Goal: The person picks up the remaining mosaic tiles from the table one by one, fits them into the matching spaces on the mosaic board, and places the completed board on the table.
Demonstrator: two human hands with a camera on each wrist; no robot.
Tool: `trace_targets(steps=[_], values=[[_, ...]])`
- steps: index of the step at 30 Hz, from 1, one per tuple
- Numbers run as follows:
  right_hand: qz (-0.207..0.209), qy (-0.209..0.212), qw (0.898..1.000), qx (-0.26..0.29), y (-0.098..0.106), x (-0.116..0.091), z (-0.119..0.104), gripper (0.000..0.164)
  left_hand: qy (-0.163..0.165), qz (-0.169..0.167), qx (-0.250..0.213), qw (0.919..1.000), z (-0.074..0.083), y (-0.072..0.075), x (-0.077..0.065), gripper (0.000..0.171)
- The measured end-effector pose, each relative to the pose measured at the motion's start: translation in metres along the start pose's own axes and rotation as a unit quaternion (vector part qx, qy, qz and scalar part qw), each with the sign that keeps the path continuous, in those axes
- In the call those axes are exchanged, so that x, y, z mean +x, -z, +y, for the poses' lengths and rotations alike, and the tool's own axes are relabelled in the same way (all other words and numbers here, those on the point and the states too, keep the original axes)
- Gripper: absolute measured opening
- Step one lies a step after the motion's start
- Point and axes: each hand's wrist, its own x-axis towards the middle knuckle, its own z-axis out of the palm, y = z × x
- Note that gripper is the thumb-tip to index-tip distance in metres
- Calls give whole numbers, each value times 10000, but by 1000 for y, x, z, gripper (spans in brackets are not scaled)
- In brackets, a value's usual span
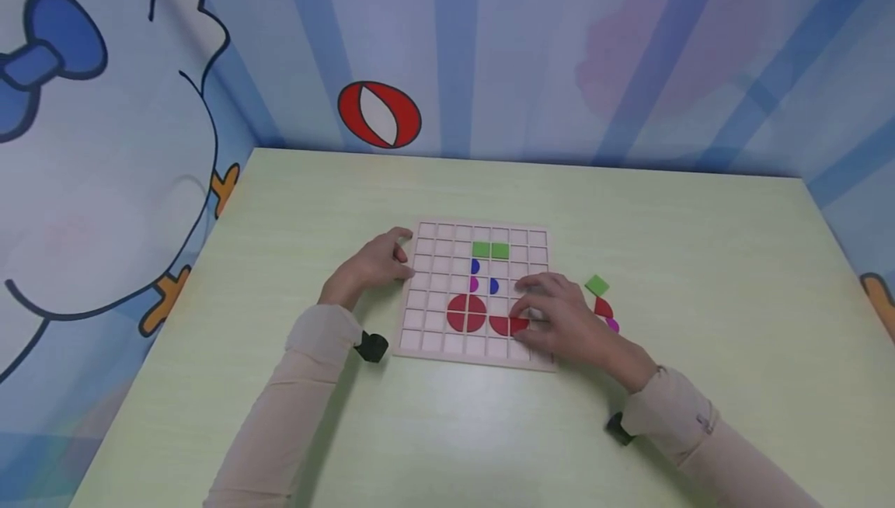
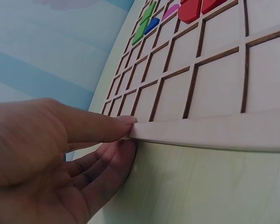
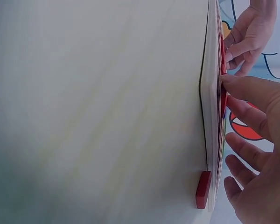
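Note:
A pale wooden grid board (image 1: 428, 320) lies on the table with flat coloured pieces in its squares. My left hand (image 1: 376, 263) grips the board's left edge, thumb (image 2: 105, 128) at the rim and fingers curled beneath the thumb. Over the lower right squares, my right hand (image 1: 562, 321) pinches a red quarter-circle piece (image 1: 518, 326) between thumb (image 3: 249, 88) and index finger, its other fingers spread. Beside that piece sits another red quarter-circle (image 1: 499, 326). Red quarters form a full circle (image 1: 457, 322) to the left.
Two green squares (image 1: 481, 249), two blue half-circles (image 1: 475, 266) and a magenta half-circle (image 1: 474, 284) sit higher on the board. Right of it on the table lie a loose green square (image 1: 597, 285), a red piece (image 1: 604, 307) and a magenta piece (image 1: 612, 325). A wall stands behind.

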Motion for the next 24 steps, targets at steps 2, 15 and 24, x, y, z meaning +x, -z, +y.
trace_targets(steps=[2, 15, 24], values=[[-39, -39, 10000, 10, 0, 0, 0, 22, -21, 44, -17, 10000, 0, -1, 0, 64], [-5, 0, 10000, -35, -1, 0, 2, 21, -448, 594, -448, 9962, -5, -11, -2, 65], [-21, -1, 10000, -74, -2, 1, 1, 22, -698, 738, -482, 9937, -6, -15, -1, 63]])
